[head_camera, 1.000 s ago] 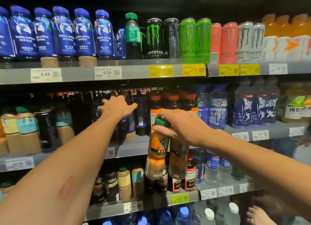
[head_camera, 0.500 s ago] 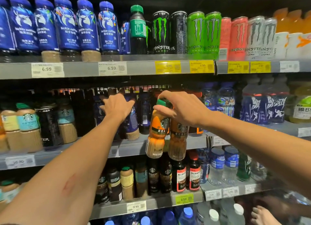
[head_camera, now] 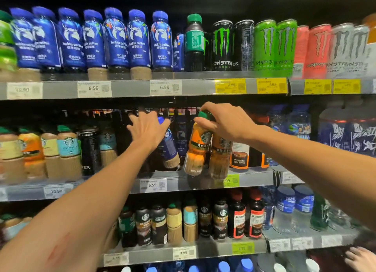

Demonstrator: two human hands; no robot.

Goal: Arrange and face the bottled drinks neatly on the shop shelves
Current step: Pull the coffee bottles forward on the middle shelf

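My right hand (head_camera: pixel 225 123) grips two Starbucks coffee bottles by their green caps: an orange-labelled one (head_camera: pixel 196 147) and a brown-labelled one (head_camera: pixel 220 155). Both hang in front of the middle shelf (head_camera: pixel 203 181), their bases level with its front edge. My left hand (head_camera: pixel 147 129) is closed over the top of a blue-labelled coffee bottle (head_camera: pixel 169 149) on the same shelf, which leans with its base to the right. Behind it stands another blue bottle (head_camera: pixel 182 141). Dark bottles further back are barely visible.
The top shelf holds a row of blue coffee bottles (head_camera: pixel 116 41), a green-capped bottle (head_camera: pixel 194 41) and energy drink cans (head_camera: pixel 270 45). Starbucks bottles (head_camera: pixel 67 151) fill the middle shelf's left. Water bottles (head_camera: pixel 299 127) stand right. Another person's hand (head_camera: pixel 361 259) shows bottom right.
My right hand has lifted the two Starbucks bottles from in front of the lower shelf up to the middle shelf. My left hand has tilted the blue bottle.
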